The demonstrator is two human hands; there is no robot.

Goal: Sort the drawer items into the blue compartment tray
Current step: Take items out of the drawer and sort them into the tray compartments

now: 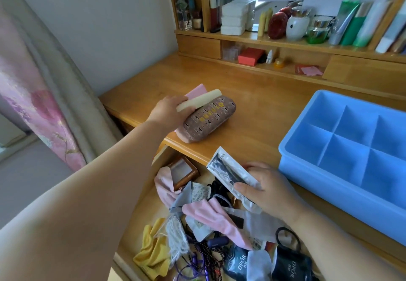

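The tray [342, 146] sits on the surface [252, 113] with every visible compartment bare, so the sorting has hardly begun. Nearer than the tray, the open drawer [140, 210] is heaped with cloths, packets and cords (all left to sort). Left of the tray, the left hand [167, 111] grips a cream stick [200, 100] over a brown case [208, 120]. Beside the tray's near corner, the right hand [268, 188] pinches a sachet [232, 170].
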